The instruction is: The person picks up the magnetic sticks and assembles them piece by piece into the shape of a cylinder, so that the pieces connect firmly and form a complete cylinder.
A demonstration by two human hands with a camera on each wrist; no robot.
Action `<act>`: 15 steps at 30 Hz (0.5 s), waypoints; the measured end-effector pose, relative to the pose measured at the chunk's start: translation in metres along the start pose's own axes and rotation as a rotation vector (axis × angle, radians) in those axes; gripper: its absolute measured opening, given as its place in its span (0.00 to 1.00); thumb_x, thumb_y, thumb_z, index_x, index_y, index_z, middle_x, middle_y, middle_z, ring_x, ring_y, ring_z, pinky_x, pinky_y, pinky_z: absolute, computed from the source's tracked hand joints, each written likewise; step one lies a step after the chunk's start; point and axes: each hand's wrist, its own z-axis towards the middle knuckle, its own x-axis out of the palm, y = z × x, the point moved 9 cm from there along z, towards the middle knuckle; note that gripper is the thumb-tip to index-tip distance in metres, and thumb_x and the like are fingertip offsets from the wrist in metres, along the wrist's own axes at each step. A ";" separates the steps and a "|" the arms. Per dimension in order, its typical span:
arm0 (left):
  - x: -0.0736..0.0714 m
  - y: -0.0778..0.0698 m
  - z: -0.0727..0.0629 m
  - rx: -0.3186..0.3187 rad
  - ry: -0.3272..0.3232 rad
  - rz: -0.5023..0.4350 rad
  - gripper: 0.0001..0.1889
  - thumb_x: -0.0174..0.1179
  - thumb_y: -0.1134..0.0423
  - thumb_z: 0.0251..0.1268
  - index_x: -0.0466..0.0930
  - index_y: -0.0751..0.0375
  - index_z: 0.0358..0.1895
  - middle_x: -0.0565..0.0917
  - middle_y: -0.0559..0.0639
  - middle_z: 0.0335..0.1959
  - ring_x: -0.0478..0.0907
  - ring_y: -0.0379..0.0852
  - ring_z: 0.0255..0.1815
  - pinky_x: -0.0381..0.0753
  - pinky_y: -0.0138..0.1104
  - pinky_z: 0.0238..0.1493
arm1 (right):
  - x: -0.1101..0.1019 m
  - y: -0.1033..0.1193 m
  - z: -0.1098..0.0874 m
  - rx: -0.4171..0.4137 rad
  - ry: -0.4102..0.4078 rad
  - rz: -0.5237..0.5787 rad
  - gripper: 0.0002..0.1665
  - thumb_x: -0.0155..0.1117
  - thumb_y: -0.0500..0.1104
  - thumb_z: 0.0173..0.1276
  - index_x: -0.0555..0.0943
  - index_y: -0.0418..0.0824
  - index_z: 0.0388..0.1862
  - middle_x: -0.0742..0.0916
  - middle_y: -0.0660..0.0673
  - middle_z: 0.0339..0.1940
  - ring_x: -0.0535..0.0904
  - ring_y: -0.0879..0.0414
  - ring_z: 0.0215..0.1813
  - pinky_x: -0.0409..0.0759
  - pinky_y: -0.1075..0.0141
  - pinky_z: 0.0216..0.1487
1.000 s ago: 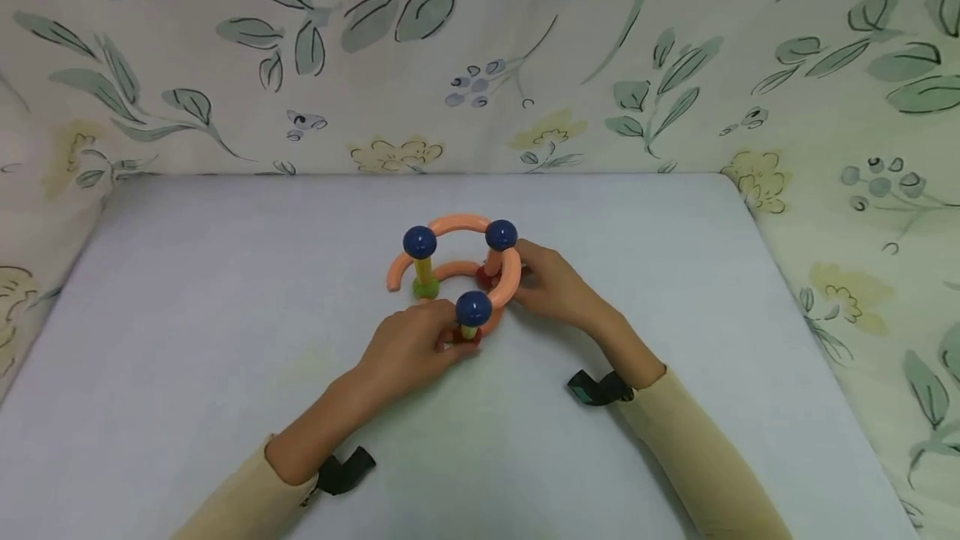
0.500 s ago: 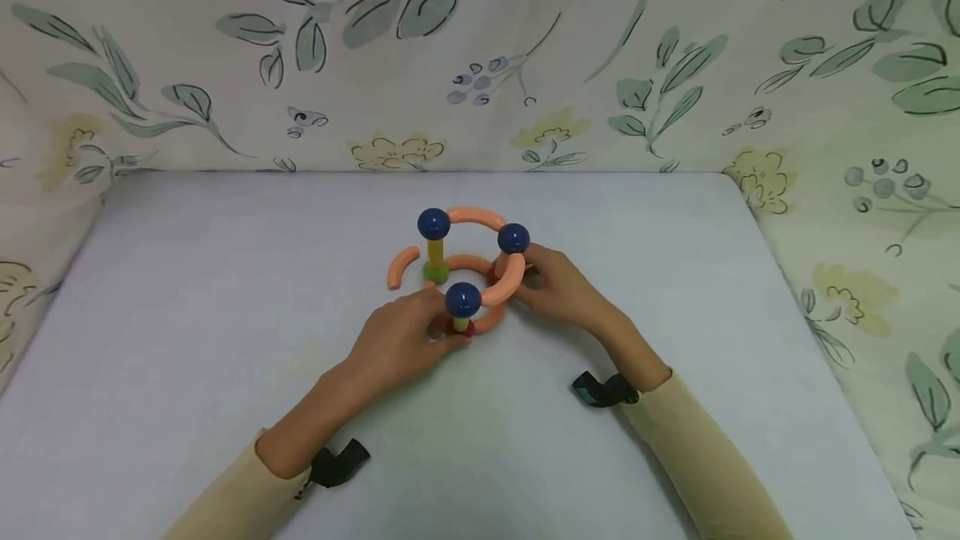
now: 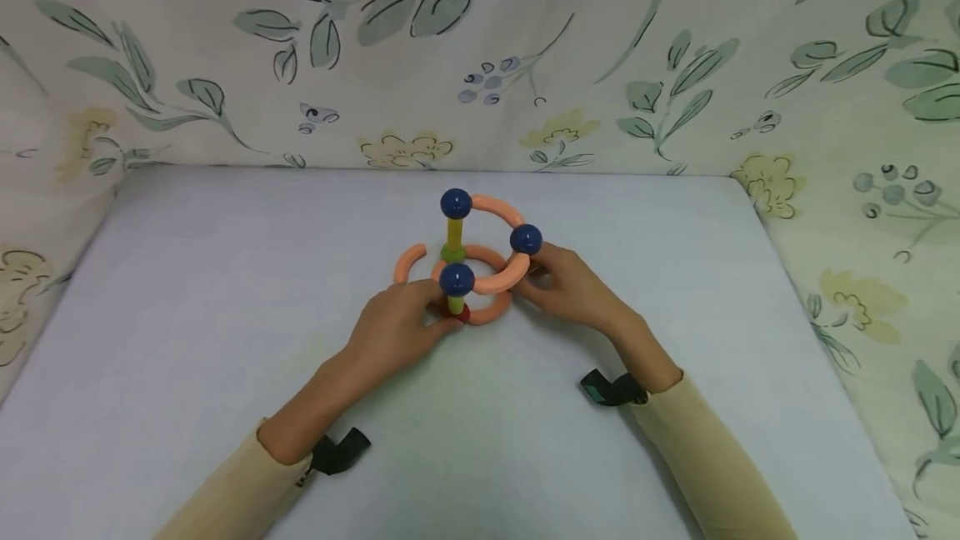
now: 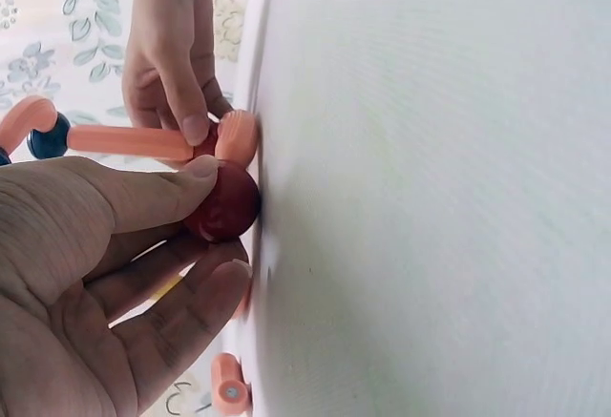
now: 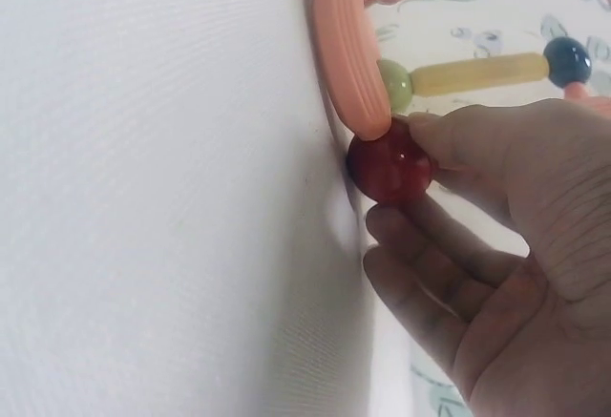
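Observation:
A toy frame of balls and rods stands on the table between my hands. Its upper level has blue balls (image 3: pixel 456 203) linked by curved orange rods (image 3: pixel 504 275). A yellow rod (image 3: pixel 454 233) rises from a green ball (image 3: pixel 453 254) at the back. My left hand (image 3: pixel 393 323) pinches the front red ball (image 4: pixel 227 205) of the lower level between thumb and fingers. At the right, my right hand (image 3: pixel 566 286) grips another red ball (image 5: pixel 389 167), mostly hidden in the head view. A loose curved orange rod (image 3: pixel 408 261) lies left of the frame.
The white table (image 3: pixel 225 273) spreads around the toy on all sides. Floral cloth (image 3: pixel 480 57) hangs beyond its back edge and shows along its sides. Each wrist wears a black strap mount, and the right mount (image 3: pixel 613 388) sits close over the table.
The frame has turned clockwise as seen from above: its back post moved right and away, its front ball left. Both hands kept hold of the red balls. The loose orange rod now stands apart.

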 end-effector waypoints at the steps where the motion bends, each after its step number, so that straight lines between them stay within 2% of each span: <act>1: -0.001 0.000 0.000 0.000 -0.003 0.000 0.09 0.79 0.59 0.61 0.91 0.52 0.42 0.93 0.43 0.38 0.88 0.41 0.39 0.81 0.38 0.38 | 0.000 0.000 0.000 -0.006 -0.004 0.000 0.15 0.69 0.39 0.75 0.82 0.43 0.58 0.90 0.48 0.49 0.88 0.53 0.54 0.87 0.53 0.58; 5: -0.004 0.000 0.002 0.013 -0.006 0.003 0.09 0.78 0.58 0.62 0.91 0.52 0.43 0.93 0.43 0.37 0.87 0.41 0.37 0.78 0.35 0.34 | 0.000 0.002 0.002 -0.035 -0.014 0.014 0.17 0.69 0.40 0.76 0.81 0.41 0.60 0.89 0.49 0.48 0.88 0.54 0.54 0.87 0.53 0.59; 7: -0.004 0.001 0.003 0.020 0.017 0.005 0.09 0.77 0.58 0.63 0.91 0.52 0.43 0.93 0.43 0.38 0.87 0.41 0.37 0.78 0.35 0.34 | 0.001 0.003 0.003 -0.050 -0.016 0.012 0.16 0.69 0.41 0.76 0.81 0.41 0.59 0.89 0.51 0.47 0.88 0.54 0.56 0.87 0.53 0.60; 12: -0.014 0.005 0.001 0.009 0.103 0.028 0.11 0.75 0.58 0.66 0.89 0.50 0.50 0.93 0.45 0.46 0.89 0.45 0.45 0.85 0.42 0.43 | 0.002 0.001 0.001 -0.024 -0.007 0.005 0.17 0.70 0.41 0.76 0.82 0.42 0.61 0.90 0.49 0.50 0.88 0.53 0.56 0.87 0.52 0.60; 15: -0.029 0.011 -0.001 -0.021 0.112 0.027 0.16 0.73 0.59 0.68 0.87 0.51 0.57 0.91 0.48 0.53 0.89 0.50 0.51 0.87 0.48 0.50 | 0.001 -0.001 0.000 0.008 0.000 0.001 0.18 0.71 0.41 0.75 0.83 0.43 0.61 0.90 0.49 0.52 0.88 0.53 0.55 0.86 0.52 0.59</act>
